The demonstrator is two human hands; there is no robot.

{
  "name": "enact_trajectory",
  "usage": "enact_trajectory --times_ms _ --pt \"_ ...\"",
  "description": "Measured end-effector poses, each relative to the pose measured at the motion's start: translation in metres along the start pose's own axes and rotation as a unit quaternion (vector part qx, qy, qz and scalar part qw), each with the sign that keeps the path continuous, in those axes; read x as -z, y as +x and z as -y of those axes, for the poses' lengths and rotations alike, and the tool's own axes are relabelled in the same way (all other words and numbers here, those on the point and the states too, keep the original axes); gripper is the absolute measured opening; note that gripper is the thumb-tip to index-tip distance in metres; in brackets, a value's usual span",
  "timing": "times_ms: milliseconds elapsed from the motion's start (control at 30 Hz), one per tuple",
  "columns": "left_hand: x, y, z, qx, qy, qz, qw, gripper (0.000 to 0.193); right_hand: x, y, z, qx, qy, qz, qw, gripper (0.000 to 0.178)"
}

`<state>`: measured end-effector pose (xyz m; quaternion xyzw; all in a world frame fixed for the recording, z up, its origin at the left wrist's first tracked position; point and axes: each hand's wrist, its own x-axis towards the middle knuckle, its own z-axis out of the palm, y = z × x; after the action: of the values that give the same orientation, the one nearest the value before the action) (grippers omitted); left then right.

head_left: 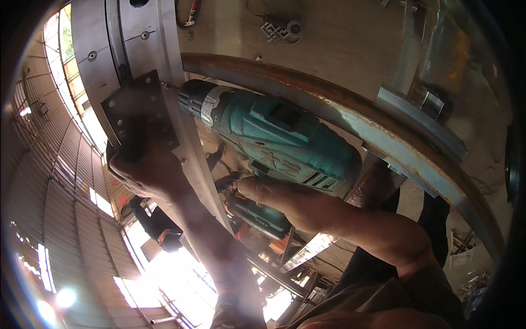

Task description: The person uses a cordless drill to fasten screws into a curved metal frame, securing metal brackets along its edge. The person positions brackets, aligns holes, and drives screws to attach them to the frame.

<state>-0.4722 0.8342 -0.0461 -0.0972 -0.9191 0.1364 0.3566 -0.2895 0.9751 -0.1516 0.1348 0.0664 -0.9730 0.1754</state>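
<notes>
While the person looks upward at the work, the right hand (285, 200) is wrapped around the handle of a teal cordless drill (274, 137), fingers closed tight on it. The drill's long axis runs from lower right to upper left, its dark chuck and bit pointing at the right edge of a dark perforated metal plate (139, 112). The bit tip appears to touch, or sit just beside, that plate where it meets a pale steel channel (164, 38); contact cannot be confirmed.

The left hand (145, 172) lies below the plate, its grip closed on the plate's lower part, pressing it against the channel. Of the two hands, the left is nearer the plate; the right stands off by the length of the drill body.

The plate lies up and to the left of the right hand, in line with the drill's axis. Several holes show in the plate; which one the bit addresses cannot be told.

A curved rusty steel beam (350, 118) passes behind the drill from upper left to lower right. A corrugated wall (66, 181) and bright openings fill the left side. Another person (159, 222) in dark clothing is partly visible beyond the forearms.
</notes>
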Motion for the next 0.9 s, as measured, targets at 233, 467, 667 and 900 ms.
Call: enact_trajectory --times_ms 233,467,667,900 --pt "0.001 -0.003 -0.003 -0.014 0.046 -0.018 0.999 0.069 0.002 -0.002 0.000 0.078 -0.007 0.052 0.996 0.033" --pt "0.003 0.000 -0.013 0.018 0.083 0.013 0.996 0.068 -0.005 -0.002 0.004 0.098 -0.033 0.029 0.994 0.047" --pt "0.004 -0.004 -0.006 -0.051 0.040 -0.042 0.997 0.070 -0.012 0.009 0.000 0.129 0.000 0.005 0.992 0.046" --pt "-0.001 -0.004 -0.002 -0.065 0.045 -0.059 0.995 0.062 -0.012 0.011 -0.002 0.129 0.015 0.008 0.991 0.042"
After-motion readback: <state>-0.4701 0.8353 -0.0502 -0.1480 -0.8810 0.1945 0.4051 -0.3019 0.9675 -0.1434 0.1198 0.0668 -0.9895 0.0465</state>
